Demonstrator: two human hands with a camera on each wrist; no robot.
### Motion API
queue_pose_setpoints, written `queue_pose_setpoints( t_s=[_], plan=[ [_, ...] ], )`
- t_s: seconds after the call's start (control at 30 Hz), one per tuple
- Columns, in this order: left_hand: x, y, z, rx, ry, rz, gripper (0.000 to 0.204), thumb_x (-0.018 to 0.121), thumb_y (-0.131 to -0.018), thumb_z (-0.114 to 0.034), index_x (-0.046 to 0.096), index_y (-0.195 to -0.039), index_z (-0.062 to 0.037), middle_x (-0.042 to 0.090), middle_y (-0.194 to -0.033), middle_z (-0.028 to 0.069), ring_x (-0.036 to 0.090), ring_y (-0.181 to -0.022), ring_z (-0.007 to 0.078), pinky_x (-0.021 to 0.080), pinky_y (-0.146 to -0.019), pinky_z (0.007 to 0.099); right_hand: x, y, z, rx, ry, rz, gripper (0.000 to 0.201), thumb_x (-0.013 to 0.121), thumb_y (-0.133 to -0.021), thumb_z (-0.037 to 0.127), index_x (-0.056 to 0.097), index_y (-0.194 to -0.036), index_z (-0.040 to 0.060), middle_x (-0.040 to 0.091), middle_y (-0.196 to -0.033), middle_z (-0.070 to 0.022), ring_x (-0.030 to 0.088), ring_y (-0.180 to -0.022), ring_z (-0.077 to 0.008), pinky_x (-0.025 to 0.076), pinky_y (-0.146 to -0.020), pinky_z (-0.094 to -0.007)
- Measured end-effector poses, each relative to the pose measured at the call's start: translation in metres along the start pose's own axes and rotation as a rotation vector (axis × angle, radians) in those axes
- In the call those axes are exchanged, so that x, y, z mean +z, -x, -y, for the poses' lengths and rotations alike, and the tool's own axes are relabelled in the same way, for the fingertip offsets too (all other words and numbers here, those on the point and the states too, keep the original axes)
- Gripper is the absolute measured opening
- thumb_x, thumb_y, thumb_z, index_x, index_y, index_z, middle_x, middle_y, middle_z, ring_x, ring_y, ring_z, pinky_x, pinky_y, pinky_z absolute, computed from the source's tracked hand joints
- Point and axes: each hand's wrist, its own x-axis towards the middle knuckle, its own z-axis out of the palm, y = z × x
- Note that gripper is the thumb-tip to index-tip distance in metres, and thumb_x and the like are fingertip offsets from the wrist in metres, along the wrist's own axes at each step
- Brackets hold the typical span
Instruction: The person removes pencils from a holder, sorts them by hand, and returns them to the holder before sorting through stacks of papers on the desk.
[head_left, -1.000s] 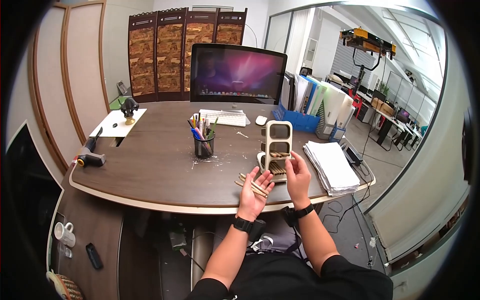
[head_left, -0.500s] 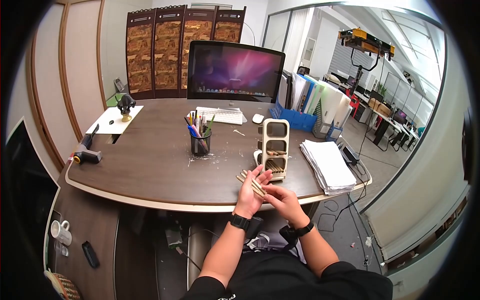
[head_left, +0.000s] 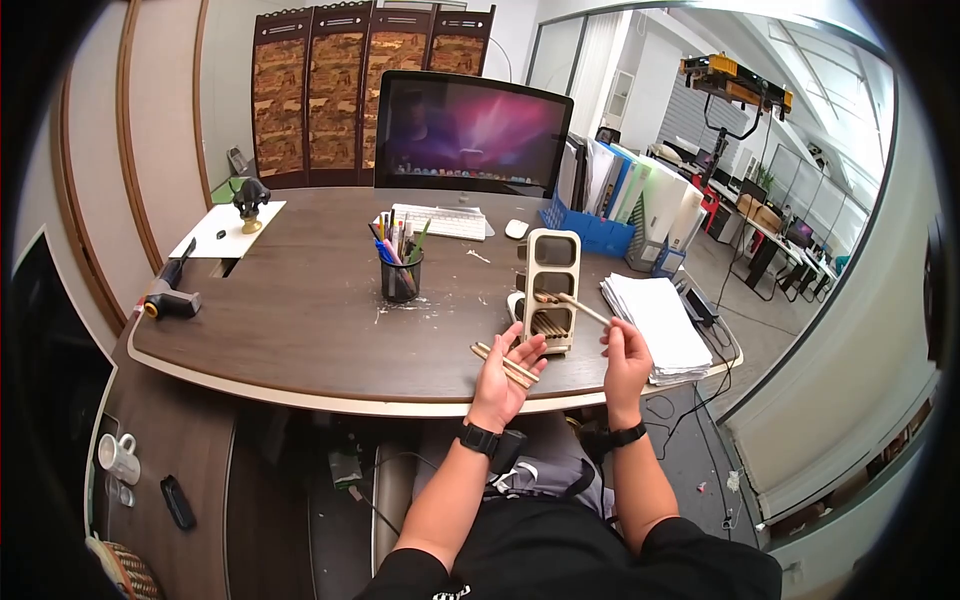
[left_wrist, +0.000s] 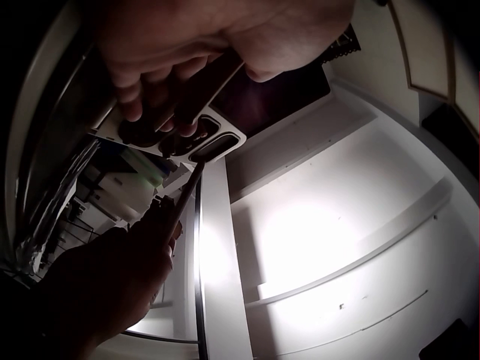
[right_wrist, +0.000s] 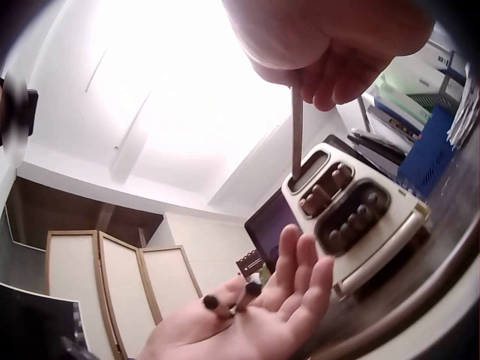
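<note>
A cream holder (head_left: 553, 269) with three stacked compartments stands near the desk's front edge; thin wooden sticks (head_left: 550, 323) fill the bottom one and a few lie in the middle one. My right hand (head_left: 625, 365) pinches one stick (head_left: 588, 312) by its end, its far tip at the holder's front. In the right wrist view that stick (right_wrist: 297, 135) points at the top opening; whether the tip is inside I cannot tell. Palm up, my left hand (head_left: 498, 387) carries a few sticks (head_left: 518, 370) across it, fingers spread and slightly bent.
A mesh pen cup (head_left: 401, 284) stands left of the holder. Behind are a keyboard (head_left: 447, 222), a mouse (head_left: 516, 229) and a monitor (head_left: 470, 135). A paper stack (head_left: 655, 325) lies on the right, below a blue file rack (head_left: 590, 235). At far left lies a power tool (head_left: 172, 302).
My right hand has moved from the left palm out to the right, taking one stick with it toward the holder. The left hand has stayed nearly in place, with fewer sticks on it.
</note>
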Motion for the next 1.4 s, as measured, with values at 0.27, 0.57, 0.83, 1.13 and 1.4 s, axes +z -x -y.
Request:
queue_pose_setpoints(
  t_s=[0.27, 0.57, 0.83, 1.13, 1.4],
  plan=[
    [-0.001, 0.0, 0.0, 0.009, -0.004, 0.0, 0.055, 0.033, -0.113, -0.048, 0.04, -0.155, -0.0126, 0.064, -0.135, 0.0185, 0.06, -0.125, 0.0299, 0.049, -0.108, 0.0467, 0.034, -0.044, -0.006, -0.322, 0.428, 0.241, 0.02, 0.069, -0.098, 0.011, 0.073, -0.115, 0.0019, 0.073, -0.094, -0.0138, 0.068, -0.076, -0.0217, 0.054, -0.07, -0.0324],
    [-0.003, -0.002, 0.0, -0.001, 0.015, 0.001, 0.055, 0.034, -0.113, -0.048, 0.04, -0.155, -0.0127, 0.066, -0.131, 0.017, 0.062, -0.122, 0.0291, 0.05, -0.106, 0.0463, 0.05, -0.051, -0.029, -0.426, 0.525, 0.371, 0.017, 0.071, -0.094, 0.007, 0.077, -0.109, 0.0037, 0.064, -0.1, -0.0134, 0.064, -0.092, -0.0301, 0.051, -0.081, -0.0385],
    [-0.003, -0.001, 0.001, 0.003, 0.017, -0.005, 0.054, 0.034, -0.113, -0.047, 0.041, -0.154, -0.0125, 0.066, -0.127, 0.017, 0.063, -0.118, 0.0278, 0.052, -0.105, 0.0459, 0.047, -0.064, -0.01, -0.579, 0.722, 0.565, 0.028, 0.068, -0.091, 0.01, 0.073, -0.119, 0.0083, 0.069, -0.113, -0.014, 0.063, -0.104, -0.0344, 0.053, -0.091, -0.0433],
    [-0.002, -0.001, 0.001, 0.0, 0.019, -0.008, 0.053, 0.034, -0.114, -0.047, 0.042, -0.153, -0.0126, 0.067, -0.125, 0.016, 0.064, -0.116, 0.0271, 0.052, -0.104, 0.0459, 0.046, -0.065, 0.016, -0.459, 0.734, 0.668, 0.019, 0.068, -0.094, 0.013, 0.073, -0.113, 0.01, 0.07, -0.109, -0.0093, 0.066, -0.105, -0.0337, 0.056, -0.087, -0.0441],
    [-0.006, -0.003, 0.0, 0.002, 0.03, 0.009, 0.053, 0.034, -0.114, -0.047, 0.042, -0.154, -0.0131, 0.068, -0.122, 0.015, 0.065, -0.114, 0.027, 0.053, -0.104, 0.0466, 0.048, -0.078, -0.01, -0.462, 0.677, 0.688, 0.02, 0.069, -0.094, 0.013, 0.072, -0.114, 0.0091, 0.07, -0.105, -0.0106, 0.068, -0.101, -0.0356, 0.055, -0.086, -0.0444]
  ],
)
